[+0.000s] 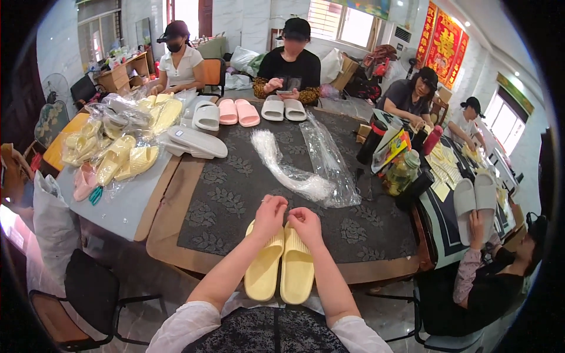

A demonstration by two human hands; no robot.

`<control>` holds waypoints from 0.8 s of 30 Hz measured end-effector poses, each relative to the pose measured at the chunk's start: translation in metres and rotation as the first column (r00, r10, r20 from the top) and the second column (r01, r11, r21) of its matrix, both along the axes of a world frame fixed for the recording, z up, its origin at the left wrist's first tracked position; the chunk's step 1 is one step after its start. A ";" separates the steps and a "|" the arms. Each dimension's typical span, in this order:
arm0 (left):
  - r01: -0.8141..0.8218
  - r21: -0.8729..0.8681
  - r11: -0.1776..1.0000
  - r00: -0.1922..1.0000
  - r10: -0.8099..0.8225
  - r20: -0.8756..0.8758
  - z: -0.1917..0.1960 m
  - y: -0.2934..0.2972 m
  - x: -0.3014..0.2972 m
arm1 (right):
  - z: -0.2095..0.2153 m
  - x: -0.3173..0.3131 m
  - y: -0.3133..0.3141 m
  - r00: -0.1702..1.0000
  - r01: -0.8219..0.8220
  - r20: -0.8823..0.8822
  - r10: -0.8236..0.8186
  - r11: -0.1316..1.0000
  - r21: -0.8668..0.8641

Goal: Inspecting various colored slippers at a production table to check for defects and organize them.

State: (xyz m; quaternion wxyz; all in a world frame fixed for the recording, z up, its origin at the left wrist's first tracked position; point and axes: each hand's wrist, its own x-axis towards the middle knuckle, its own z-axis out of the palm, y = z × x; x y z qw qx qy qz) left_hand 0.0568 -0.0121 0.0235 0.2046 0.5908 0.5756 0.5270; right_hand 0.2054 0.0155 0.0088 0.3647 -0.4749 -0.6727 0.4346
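Observation:
A pair of yellow slide slippers lies side by side at the table's near edge, heels toward me. My left hand is over the front of the left slipper, its fingers bent and pressed together. Close beside it, my right hand is over the right slipper's strap, thumb and fingers pinched. Anything between the fingertips is too small to make out. Beyond my hands lie a bundle of thin white plastic strands and a clear plastic bag.
Grey slippers and pink slippers line the far side. Bagged yellow slippers are heaped on the left table. Bottles stand at the right. Several people sit around, one holding light grey slippers. A chair is at lower left.

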 end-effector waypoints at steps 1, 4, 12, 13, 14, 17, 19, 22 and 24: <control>-0.007 0.001 1.000 1.000 0.007 0.000 0.000 0.001 0.001 | -0.003 -0.002 -0.003 0.996 0.055 -0.075 -0.051 0.997 0.058; 0.005 0.135 0.991 0.987 0.017 -0.160 -0.009 0.005 -0.002 | 0.004 -0.006 -0.008 0.981 0.140 -0.156 -0.118 0.980 0.141; 0.089 -0.008 0.996 0.994 -0.088 0.070 -0.006 0.005 -0.002 | 0.005 -0.008 -0.011 0.980 0.162 -0.143 -0.137 0.970 0.180; 0.060 -0.019 0.998 0.993 -0.057 0.100 -0.006 0.005 -0.003 | 0.006 -0.007 -0.012 0.980 0.161 -0.144 -0.136 0.970 0.181; 0.059 -0.019 0.998 0.993 -0.057 0.100 -0.007 0.005 -0.004 | 0.007 -0.007 -0.012 0.982 0.137 -0.150 -0.115 0.980 0.146; 0.096 -0.138 0.986 0.981 -0.071 0.181 -0.006 0.006 -0.007 | 0.006 -0.005 -0.011 0.979 0.127 -0.171 -0.108 0.986 0.103; 0.109 -0.119 0.987 0.981 -0.087 0.171 -0.007 0.005 -0.009 | 0.008 -0.005 -0.013 0.976 0.135 -0.182 -0.117 0.987 0.091; 0.156 -0.119 0.980 0.968 -0.128 0.214 -0.010 0.006 -0.010 | 0.011 -0.005 -0.015 0.973 0.147 -0.193 -0.128 0.986 0.083; 0.174 -0.126 0.977 0.968 -0.146 0.204 -0.011 0.007 -0.012 | 0.011 -0.005 -0.015 0.975 0.164 -0.171 -0.144 0.981 0.107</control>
